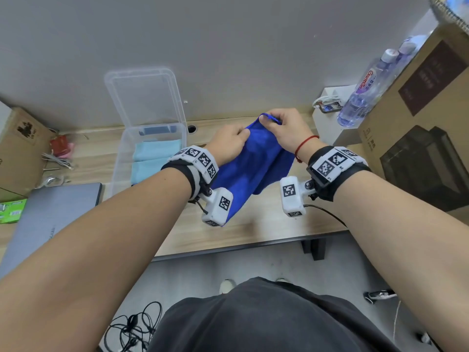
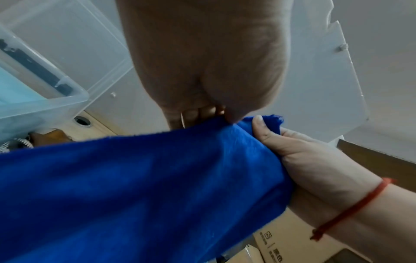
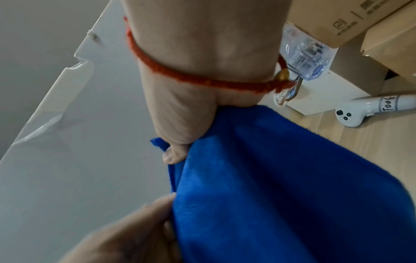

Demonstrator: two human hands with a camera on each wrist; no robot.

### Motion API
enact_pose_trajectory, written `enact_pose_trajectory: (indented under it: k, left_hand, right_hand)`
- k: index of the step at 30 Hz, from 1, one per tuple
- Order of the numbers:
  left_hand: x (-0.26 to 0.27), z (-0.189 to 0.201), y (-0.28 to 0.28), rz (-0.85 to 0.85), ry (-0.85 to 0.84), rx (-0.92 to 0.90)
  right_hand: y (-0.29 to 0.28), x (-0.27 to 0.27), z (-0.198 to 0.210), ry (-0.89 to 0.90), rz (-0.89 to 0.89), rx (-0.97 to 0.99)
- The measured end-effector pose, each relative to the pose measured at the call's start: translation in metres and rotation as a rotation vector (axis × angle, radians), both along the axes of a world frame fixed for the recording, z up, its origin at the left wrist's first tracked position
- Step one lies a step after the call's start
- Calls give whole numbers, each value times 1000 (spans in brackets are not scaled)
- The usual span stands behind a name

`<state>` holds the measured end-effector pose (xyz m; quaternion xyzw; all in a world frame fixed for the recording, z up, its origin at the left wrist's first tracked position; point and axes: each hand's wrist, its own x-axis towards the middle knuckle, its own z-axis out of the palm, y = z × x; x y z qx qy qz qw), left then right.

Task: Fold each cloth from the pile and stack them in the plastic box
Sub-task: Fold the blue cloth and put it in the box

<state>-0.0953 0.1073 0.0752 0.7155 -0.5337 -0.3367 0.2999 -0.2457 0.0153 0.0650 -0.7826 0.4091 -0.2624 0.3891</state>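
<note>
A dark blue cloth point(image 1: 251, 163) hangs above the wooden table point(image 1: 253, 232), held up by both hands. My left hand point(image 1: 229, 142) pinches its top edge on the left. My right hand point(image 1: 281, 128) pinches the top corner a little further back. In the left wrist view the left hand point(image 2: 202, 71) grips the blue cloth point(image 2: 135, 195) right beside the right hand point(image 2: 315, 160). From the right wrist, the right hand point(image 3: 180, 124) is seen clutching the blue cloth point(image 3: 281, 186). The clear plastic box point(image 1: 119, 158) stands to the left with light blue folded cloths point(image 1: 154, 158) inside.
The box's lid point(image 1: 144, 95) leans against the wall behind it. A grey laptop point(image 1: 50, 219) lies at the front left. Cardboard boxes point(image 1: 418, 138) and a water bottle point(image 1: 360, 95) stand at the right. A white controller point(image 3: 369, 110) lies on the table.
</note>
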Motion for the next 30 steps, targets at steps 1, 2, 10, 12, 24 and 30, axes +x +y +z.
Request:
enact_pose_trajectory:
  k: [1, 2, 10, 12, 24, 30]
  left_hand:
    - [-1, 1, -2, 31, 52, 12]
    - [-3, 4, -4, 42, 104, 17]
    - [25, -2, -3, -240, -102, 49]
    - [37, -10, -2, -287, -234, 125]
    - [95, -43, 6, -304, -496, 358]
    - [115, -42, -3, 115, -176, 55]
  right_hand:
    - [0, 1, 0, 3, -25, -10]
    - [0, 3, 0, 1, -44, -15]
    - [-13, -3, 8, 40, -141, -84]
    - [-17, -4, 5, 53, -166, -80]
    - [-40, -22, -30, 113, -307, 19]
    - [-57, -37, -50, 192, -429, 49]
